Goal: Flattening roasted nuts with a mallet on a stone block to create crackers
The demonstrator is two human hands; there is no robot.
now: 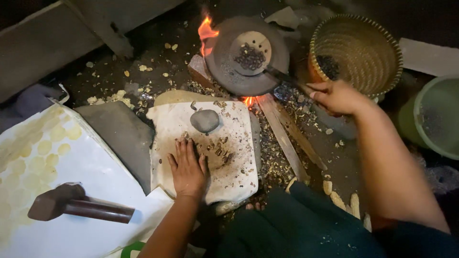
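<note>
My left hand (188, 168) lies flat, fingers together, on a pale cloth-covered slab (239, 174) strewn with dark roasted kernels (221, 149). A smooth grey stone (205, 120) sits on the slab just beyond my fingers. My right hand (336, 97) grips the dark handle (287, 76) of a perforated scoop (250, 52) that holds dark kernels. The scoop rests over a round black pan (224, 67) on a small fire, with flames (206, 31) at the pan's left edge.
A woven basket (377, 45) stands right of the fire, a green bucket (437, 117) further right. Firewood sticks (287, 136) run under the pan. A mallet (76, 204) lies on a white sack (86, 167) at left. Shell bits litter the ground.
</note>
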